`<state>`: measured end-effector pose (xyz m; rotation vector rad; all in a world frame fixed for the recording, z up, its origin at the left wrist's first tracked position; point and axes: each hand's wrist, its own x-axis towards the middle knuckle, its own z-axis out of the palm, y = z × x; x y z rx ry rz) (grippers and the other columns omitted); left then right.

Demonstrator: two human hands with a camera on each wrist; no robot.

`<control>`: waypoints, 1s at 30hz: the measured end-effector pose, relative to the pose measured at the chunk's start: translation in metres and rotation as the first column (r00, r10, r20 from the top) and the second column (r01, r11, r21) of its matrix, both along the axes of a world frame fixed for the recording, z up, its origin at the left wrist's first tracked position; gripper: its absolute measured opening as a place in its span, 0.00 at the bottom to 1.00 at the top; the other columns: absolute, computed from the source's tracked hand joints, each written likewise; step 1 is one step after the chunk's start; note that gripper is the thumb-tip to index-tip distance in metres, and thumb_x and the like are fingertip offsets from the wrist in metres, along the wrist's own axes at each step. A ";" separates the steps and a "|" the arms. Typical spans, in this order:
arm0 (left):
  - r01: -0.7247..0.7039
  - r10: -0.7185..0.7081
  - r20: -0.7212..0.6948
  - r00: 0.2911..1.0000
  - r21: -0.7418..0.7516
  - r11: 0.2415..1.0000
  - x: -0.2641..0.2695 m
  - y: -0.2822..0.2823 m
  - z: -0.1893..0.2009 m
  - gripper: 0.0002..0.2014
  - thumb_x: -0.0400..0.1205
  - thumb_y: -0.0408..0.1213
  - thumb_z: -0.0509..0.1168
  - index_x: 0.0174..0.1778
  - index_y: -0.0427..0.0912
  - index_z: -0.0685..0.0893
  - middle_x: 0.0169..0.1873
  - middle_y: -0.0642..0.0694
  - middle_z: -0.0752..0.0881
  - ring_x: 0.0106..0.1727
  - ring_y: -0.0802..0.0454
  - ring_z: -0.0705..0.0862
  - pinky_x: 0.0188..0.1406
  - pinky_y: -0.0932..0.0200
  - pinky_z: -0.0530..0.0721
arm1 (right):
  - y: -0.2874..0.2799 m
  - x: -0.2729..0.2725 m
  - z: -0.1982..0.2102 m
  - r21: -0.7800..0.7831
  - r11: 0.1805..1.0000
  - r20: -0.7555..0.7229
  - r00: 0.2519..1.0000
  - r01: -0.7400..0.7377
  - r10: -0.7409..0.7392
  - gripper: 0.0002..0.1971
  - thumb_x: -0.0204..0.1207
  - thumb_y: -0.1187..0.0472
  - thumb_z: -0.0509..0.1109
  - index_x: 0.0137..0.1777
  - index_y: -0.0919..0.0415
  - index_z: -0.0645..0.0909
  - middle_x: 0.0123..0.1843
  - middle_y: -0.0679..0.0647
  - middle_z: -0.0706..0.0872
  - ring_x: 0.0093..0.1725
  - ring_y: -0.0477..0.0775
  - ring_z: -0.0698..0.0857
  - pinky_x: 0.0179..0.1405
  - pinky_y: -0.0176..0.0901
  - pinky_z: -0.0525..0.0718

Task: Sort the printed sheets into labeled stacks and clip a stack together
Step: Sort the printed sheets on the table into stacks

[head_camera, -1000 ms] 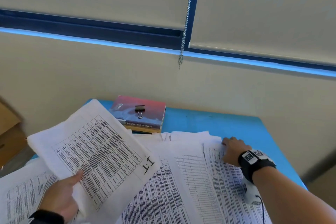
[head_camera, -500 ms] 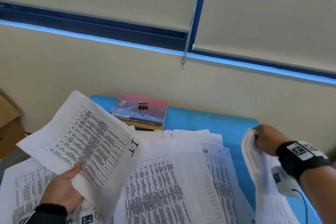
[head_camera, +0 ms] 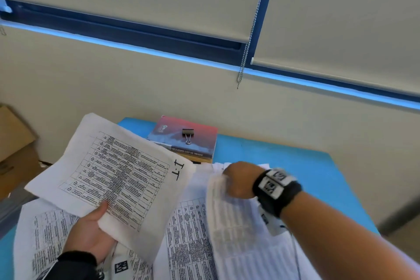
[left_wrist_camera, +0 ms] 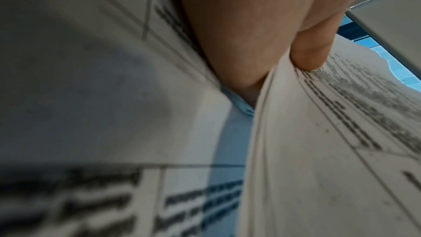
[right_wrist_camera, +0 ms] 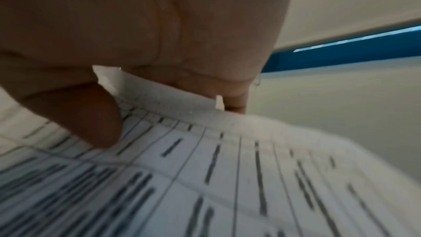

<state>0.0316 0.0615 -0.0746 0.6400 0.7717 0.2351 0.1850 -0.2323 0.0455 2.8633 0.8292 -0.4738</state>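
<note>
Our left hand [head_camera: 91, 234] grips the sheet marked "I.T" [head_camera: 118, 177] above the surface [head_camera: 284, 154]; our right hand [head_camera: 238, 182] pinches a blurred, raised sheet [head_camera: 229, 218]. It may crumple, or drag loose sheets [head_camera: 188, 234] beneath it out of order.

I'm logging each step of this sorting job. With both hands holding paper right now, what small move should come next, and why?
Probably bring the sheet pinched in the right hand over onto the I.T stack that the left hand holds raised. The right hand's grip is already lifting that sheet off the spread papers, beside the stack. Its own label isn't readable, so check it first.
</note>
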 end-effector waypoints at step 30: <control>0.149 -0.144 0.240 0.960 -0.002 0.989 0.005 0.004 -0.010 0.12 0.78 0.36 0.64 0.42 0.42 0.95 0.51 0.37 0.92 0.48 0.38 0.92 0.48 0.31 0.87 | -0.017 0.011 -0.016 0.151 0.987 -0.112 0.993 0.062 -0.045 0.12 0.75 0.46 0.71 0.38 0.48 0.71 0.45 0.47 0.77 0.46 0.52 0.76 0.45 0.44 0.72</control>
